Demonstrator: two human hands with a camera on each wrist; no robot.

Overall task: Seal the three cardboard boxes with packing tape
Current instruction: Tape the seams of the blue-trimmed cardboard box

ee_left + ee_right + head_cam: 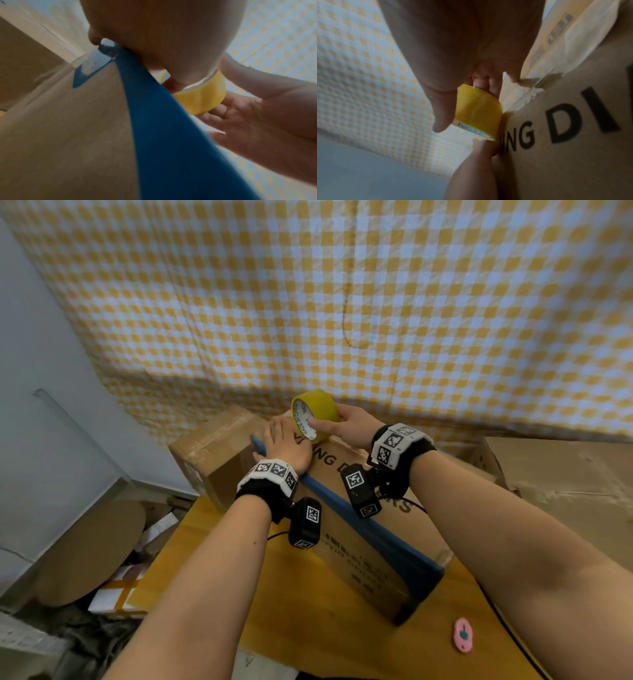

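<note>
- Right hand (352,424) grips the tape roll (317,412), fingers curled round it, at the box's (370,529) far end.
- Left hand (286,445) lies flat, fingers straight, on the blue strip (376,534).
- Second box (219,453) touches at 10 o'clock; third (565,474) at 3.
- Pink disc (463,635) lies on the surface (308,611) at 5.
- Checked cloth (342,302) hangs behind.

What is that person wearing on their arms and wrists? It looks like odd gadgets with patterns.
Both forearms are bare, with no sleeves. Each wrist carries a black band topped by a white block printed with black-and-white square codes: left wristband, right wristband. A small black camera box, also bearing such codes, hangs under each wrist: left camera, right camera. Thin black cables trail from them. The hands are ungloved.
</note>
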